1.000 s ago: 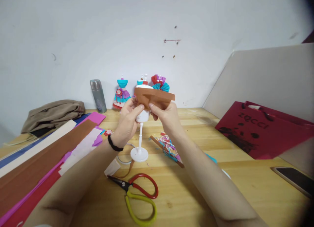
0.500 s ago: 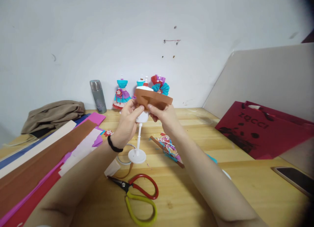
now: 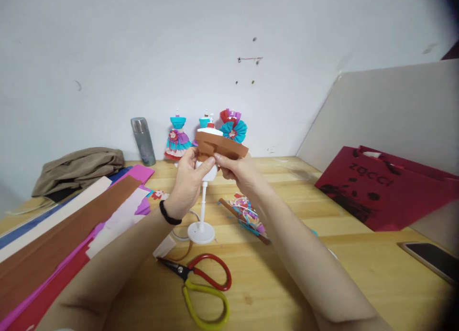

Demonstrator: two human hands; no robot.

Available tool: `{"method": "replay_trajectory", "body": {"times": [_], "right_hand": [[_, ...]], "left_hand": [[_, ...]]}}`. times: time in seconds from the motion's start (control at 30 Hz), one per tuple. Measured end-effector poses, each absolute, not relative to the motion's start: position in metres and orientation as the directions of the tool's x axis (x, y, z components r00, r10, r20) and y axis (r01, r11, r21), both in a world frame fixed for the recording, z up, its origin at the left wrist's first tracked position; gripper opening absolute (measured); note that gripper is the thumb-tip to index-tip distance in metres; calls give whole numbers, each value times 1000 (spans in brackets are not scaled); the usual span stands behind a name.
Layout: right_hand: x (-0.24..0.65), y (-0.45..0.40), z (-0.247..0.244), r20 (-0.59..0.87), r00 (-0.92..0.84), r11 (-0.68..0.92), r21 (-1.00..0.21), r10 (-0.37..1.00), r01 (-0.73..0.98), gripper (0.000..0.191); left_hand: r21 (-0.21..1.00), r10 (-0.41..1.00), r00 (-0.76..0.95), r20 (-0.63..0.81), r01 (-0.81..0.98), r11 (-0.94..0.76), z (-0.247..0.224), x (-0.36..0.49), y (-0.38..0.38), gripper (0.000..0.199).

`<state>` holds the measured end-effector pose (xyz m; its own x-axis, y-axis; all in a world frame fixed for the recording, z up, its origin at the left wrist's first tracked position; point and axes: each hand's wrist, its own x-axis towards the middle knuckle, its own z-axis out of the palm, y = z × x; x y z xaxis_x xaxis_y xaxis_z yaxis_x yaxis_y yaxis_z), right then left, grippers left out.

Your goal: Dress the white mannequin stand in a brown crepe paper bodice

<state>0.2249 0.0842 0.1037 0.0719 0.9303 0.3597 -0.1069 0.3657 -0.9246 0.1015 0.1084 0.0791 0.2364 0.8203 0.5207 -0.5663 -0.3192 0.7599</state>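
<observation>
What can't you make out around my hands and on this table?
All in the head view:
Chest of the white mannequin: mostly hidden by the brown strip, left hand and right hand.
Lower dress of the middle display mannequin: mostly behind the brown strip.
Near end of the brown sheet: cut off by the left edge.
Pieces in the scrap pile: too small to tell apart.

Table (image 3: 251, 273): bore scissors (image 3: 183, 272)
Sheets (image 3: 68, 230): lay left of the scissors
Scraps (image 3: 245, 214): lay beyond them
Phone (image 3: 433, 259): lay right of them

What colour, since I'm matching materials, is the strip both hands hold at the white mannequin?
Brown; the strip shows best in the head view.
</observation>
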Motion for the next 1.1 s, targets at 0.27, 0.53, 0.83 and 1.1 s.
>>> {"method": "replay_trajectory", "body": {"times": [0.27,0.53,0.83,1.1], "right_hand": [[233,83,106,310,-32,301,-941,950,-156,46],[241,73,118,409,-95,413,-910,908,28,33],[242,78,115,427,-27,427,-903,904,48,32],[243,73,119,529,-6,522,-837,849,166,34]], "left_hand": [[766,818,219,532,-535,-355,80,100,109,38],[796,852,231,469,-529,-295,87,96,107,34],[816,863,269,428,-525,-241,93,93,108,40],[778,824,208,527,-508,-370,85,91,120,38]]}}
